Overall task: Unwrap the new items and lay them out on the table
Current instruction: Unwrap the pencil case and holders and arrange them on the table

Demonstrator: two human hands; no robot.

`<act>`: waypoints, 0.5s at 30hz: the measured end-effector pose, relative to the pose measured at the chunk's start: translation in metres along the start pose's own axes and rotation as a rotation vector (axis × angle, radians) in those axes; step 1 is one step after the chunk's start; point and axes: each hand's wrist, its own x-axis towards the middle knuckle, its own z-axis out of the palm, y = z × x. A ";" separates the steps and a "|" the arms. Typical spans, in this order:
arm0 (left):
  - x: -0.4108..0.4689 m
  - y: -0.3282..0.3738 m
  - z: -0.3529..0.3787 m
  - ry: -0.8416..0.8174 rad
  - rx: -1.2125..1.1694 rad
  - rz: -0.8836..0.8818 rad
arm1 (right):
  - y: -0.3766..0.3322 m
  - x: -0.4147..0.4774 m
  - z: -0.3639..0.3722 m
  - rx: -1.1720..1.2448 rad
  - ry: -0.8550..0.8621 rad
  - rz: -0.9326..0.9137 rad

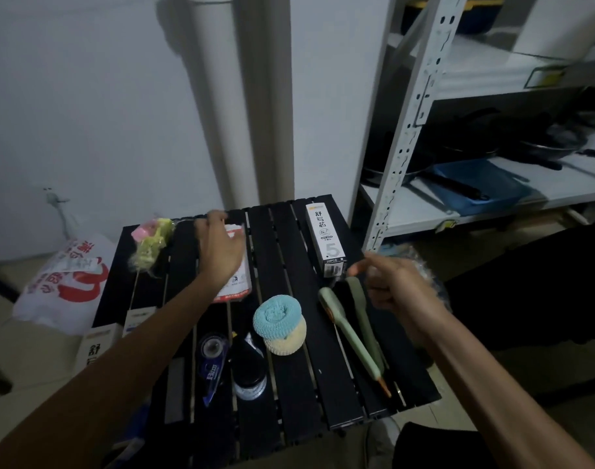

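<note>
A black slatted table (282, 252) holds the laid-out items. My left hand (218, 247) covers the upper end of a white packet with red edges (239, 282), thumb on it and fingers curled over its top. My right hand (399, 287) hovers past the table's right edge, closed on a crumpled clear wrapper (426, 265), index finger pointing left. Between the hands lie a tall white box marked 5 (325, 231), two green long-handled brushes (352, 333) and a blue scrub ball stacked on a yellow one (278, 321). A pink and yellow-green scrubber (150, 243) lies at the far left.
Near the front edge are a correction tape (212, 362) and a dark round jar (248, 372). White boxes (98, 348) hang over the table's left edge. A white and red plastic bag (64, 286) sits on the floor to the left. A metal shelf (404, 140) with pans and a blue tray (475, 184) stands to the right.
</note>
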 end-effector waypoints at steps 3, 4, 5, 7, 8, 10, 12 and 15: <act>-0.055 0.051 -0.008 -0.246 -0.228 0.211 | 0.000 -0.004 0.016 0.076 -0.056 0.073; -0.075 0.066 -0.009 -0.363 -0.263 0.283 | -0.001 -0.008 0.020 0.127 -0.108 0.085; -0.093 0.077 -0.009 -0.463 -0.261 0.348 | -0.002 -0.011 0.021 0.178 -0.179 0.076; -0.116 0.089 -0.004 -0.541 -0.231 0.430 | -0.002 -0.017 0.018 0.241 -0.286 0.021; -0.122 0.093 -0.001 -0.524 -0.233 0.439 | -0.002 -0.020 0.015 0.248 -0.294 -0.011; -0.128 0.098 0.001 -0.494 -0.258 0.431 | 0.000 -0.022 0.006 0.243 -0.228 -0.047; -0.132 0.101 0.002 -0.519 -0.320 0.397 | 0.001 -0.021 -0.004 0.208 -0.166 -0.063; -0.138 0.104 0.000 -0.563 -0.393 0.352 | -0.002 -0.017 -0.034 0.162 0.007 -0.113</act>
